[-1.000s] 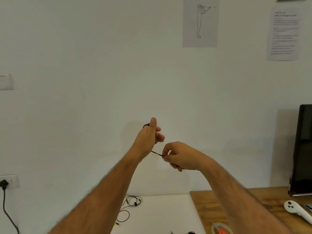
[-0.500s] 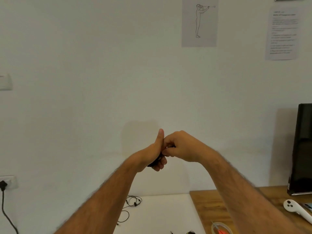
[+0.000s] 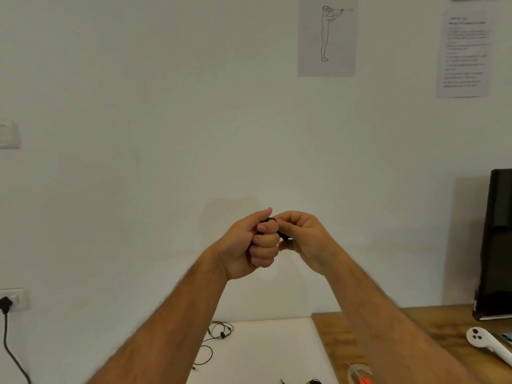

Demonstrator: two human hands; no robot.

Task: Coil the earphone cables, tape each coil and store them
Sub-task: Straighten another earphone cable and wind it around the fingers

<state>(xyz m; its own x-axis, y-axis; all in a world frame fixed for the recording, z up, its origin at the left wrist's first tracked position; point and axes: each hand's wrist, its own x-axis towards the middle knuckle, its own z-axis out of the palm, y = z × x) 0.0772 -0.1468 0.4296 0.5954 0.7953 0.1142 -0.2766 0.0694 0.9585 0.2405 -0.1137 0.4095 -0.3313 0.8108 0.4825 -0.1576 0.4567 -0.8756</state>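
Both hands are raised in front of the white wall, knuckles almost meeting. The left hand [image 3: 250, 245] is curled into a fist with the thumb up, and a black earphone cable [image 3: 266, 220] is looped around its top finger, showing as a dark band just under the thumb tip. The right hand [image 3: 302, 239] touches it from the right, its fingertips pinching the same cable; a short dark piece shows between the two hands at [image 3: 284, 236] (how many turns are wound on cannot be told).

Below, a second earphone cable [image 3: 219, 332] lies loose and uncoiled on the white worktop [image 3: 266, 347], near its back edge and well apart from the hands. At the frame's bottom edge a clear tape roll [image 3: 357, 374] sits where the white surface meets the wooden worktop [image 3: 332, 336], partly hidden by the right forearm. A small dark item [image 3: 314, 381] at the bottom edge is too cropped to name.

On the wood, far right, lie a white controller [image 3: 483, 340] and the foot of a black monitor [image 3: 498, 245].
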